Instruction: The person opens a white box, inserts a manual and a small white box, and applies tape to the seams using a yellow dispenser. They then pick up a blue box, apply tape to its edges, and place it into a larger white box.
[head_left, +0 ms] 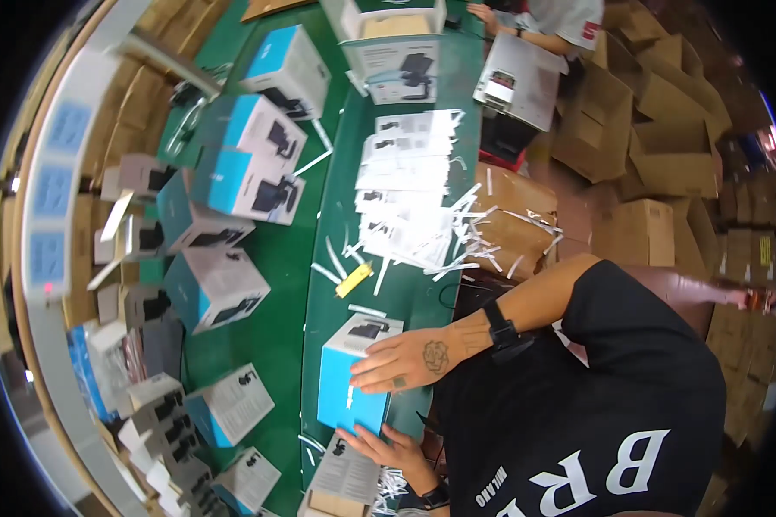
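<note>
**Packing bench, one blue-and-white box in hand**

Landmark: the blue-and-white carton (354, 372) lying near the front edge of the green table (405, 284), directly ahead of the person in the black shirt.

- Right hand (414, 360): laid flat on the top face of the carton, fingers stretched out and pointing away from the body, palm down. It presses on the box and is not closed around anything. A dark watch sits on the wrist behind it.
- Left hand (386, 448): at the carton's near end, fingers spread and touching its lower edge; whether it grips the edge or only rests against it cannot be told.
- White printed carton (347, 476): just below the landmark, beside the left hand, with white paper scraps next to it.
- Yellow strip (353, 280): on the table beyond the landmark, among loose white paper strips.
- Stack of white leaflets (405, 189): farther beyond the landmark, fanned across the table, ringed by more white strips.
- Rows of blue-and-white boxes (233, 181): off the landmark's far left side, standing at several angles on a second green surface; smaller boxes of the same kind lie to its near left.
- Opened white carton (397, 65): at the table's far end, well apart from the landmark.
- Brown cardboard boxes (647, 155): piled on the floor to the landmark's far right.
- Another person (552, 21): at the far end, partly in view, a hand resting on the table.
</note>
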`<state>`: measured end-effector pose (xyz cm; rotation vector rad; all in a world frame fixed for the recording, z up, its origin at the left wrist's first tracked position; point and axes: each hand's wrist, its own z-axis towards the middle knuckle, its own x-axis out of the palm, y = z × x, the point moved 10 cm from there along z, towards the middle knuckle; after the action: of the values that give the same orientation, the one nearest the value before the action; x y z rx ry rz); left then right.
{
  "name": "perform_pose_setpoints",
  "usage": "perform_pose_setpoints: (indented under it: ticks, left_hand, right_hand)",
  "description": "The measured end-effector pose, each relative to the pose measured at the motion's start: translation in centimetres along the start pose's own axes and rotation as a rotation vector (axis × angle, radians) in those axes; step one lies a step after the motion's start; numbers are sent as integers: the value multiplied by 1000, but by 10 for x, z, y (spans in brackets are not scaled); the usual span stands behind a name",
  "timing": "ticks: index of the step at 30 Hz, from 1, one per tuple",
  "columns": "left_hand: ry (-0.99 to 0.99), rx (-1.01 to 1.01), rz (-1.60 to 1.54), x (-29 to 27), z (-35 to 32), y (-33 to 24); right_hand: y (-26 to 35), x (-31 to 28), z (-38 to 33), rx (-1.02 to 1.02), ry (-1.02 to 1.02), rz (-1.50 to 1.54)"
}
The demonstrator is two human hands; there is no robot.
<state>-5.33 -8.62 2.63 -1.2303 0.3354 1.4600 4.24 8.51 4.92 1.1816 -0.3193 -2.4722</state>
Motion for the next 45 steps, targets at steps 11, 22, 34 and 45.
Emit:
perform_pose_setpoints:
  ticks: [11,22,34,45]
  left_hand:
    - [297,187,207,13,35,0]
    - [291,-50,264,-21,28,21]
    - [515,-109,425,-5,65,-1]
    - [438,50,311,1,56,-5]
  right_hand:
    - [-10,8,-12,-12,-119,438]
    - [13,22,1,-97,-173,210]
    - [22,-2,19,-212,-98,262]
    - [22,18,25,-236,-132,323]
